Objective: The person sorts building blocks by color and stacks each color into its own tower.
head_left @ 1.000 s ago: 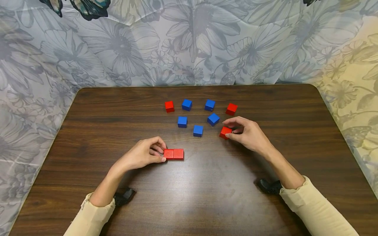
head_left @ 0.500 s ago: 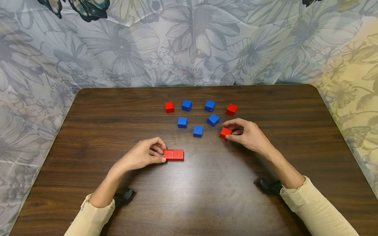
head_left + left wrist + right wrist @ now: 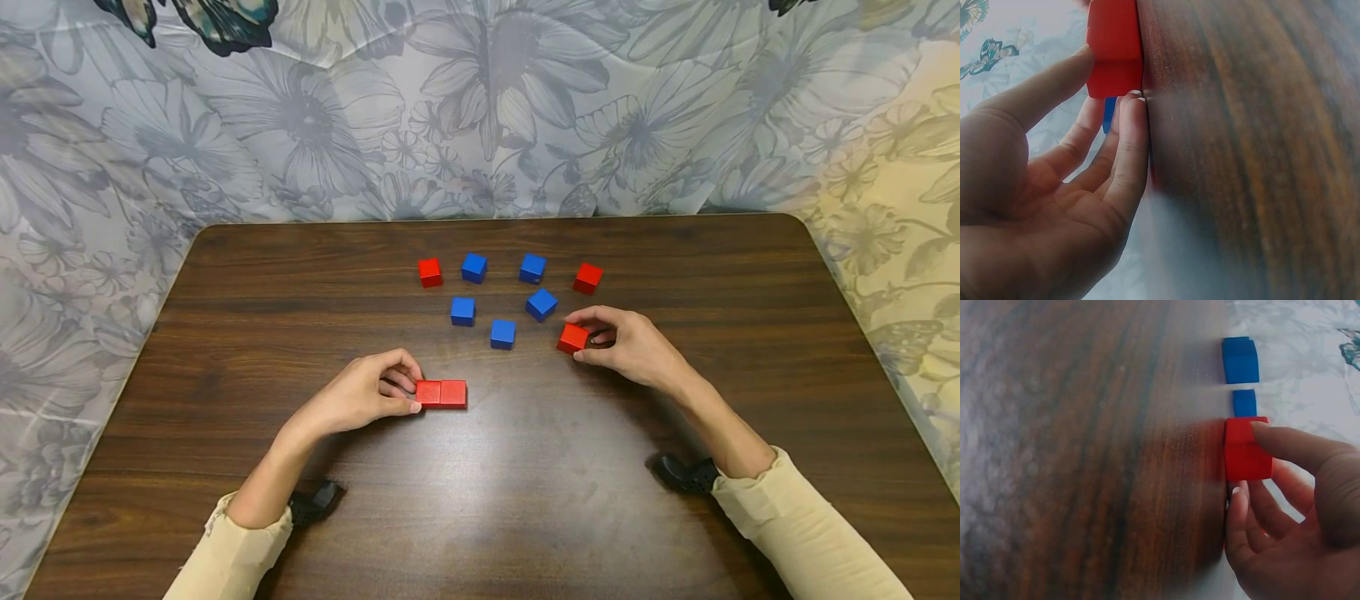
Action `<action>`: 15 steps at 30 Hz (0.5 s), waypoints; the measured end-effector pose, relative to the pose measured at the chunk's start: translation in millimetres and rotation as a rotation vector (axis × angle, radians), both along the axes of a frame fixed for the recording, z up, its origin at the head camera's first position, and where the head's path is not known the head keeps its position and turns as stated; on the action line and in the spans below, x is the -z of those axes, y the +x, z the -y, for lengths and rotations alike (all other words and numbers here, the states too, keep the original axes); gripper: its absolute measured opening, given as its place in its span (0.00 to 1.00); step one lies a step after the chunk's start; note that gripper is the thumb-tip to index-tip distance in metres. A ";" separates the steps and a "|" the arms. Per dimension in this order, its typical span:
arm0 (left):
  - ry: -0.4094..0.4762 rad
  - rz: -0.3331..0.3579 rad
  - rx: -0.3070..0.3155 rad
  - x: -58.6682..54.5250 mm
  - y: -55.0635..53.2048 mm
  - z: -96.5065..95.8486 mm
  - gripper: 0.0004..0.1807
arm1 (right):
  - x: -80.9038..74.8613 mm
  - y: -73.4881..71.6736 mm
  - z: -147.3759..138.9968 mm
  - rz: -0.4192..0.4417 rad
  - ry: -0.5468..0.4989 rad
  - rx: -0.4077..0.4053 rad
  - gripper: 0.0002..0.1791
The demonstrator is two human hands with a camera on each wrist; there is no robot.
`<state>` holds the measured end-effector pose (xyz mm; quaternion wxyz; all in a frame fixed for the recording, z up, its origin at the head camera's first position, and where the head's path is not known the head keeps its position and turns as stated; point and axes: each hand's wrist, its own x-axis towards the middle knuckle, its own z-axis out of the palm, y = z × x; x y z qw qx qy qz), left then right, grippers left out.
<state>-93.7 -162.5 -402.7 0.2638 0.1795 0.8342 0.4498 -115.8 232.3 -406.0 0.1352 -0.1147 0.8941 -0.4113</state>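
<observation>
My left hand (image 3: 371,387) pinches the left one of two red cubes between thumb and index finger. That red cube (image 3: 428,393) lies flush against a second red cube (image 3: 453,394), in a short row on the table (image 3: 480,500). Over to the right, a third red cube (image 3: 573,337) stands slightly turned, with the right hand (image 3: 626,342) holding it at its near and far sides. In the right wrist view the thumb lies on this red cube (image 3: 1247,450). The other right fingers curl loosely behind it.
Several blue cubes sit farther back, the nearest blue cube (image 3: 502,334) between the hands and another blue cube (image 3: 542,305) just beyond the right fingers. Two more red cubes stand at the back, one red cube (image 3: 430,272) left and one red cube (image 3: 587,278) right.
My right thumb has slid a little toward the near corner of the red cube there. The left hand and all the cubes look unmoved.
</observation>
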 end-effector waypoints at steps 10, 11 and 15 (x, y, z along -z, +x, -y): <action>0.000 -0.005 0.000 0.4 0.7 0.1 0.18 | 1.9 0.5 -0.7 -0.007 -0.001 0.013 0.24; -0.003 -0.004 -0.002 0.6 0.5 0.0 0.18 | 2.2 0.7 -0.8 -0.009 -0.001 0.015 0.24; 0.001 -0.007 0.000 1.4 0.0 0.7 0.17 | 3.0 1.0 -0.5 -0.014 0.003 0.028 0.23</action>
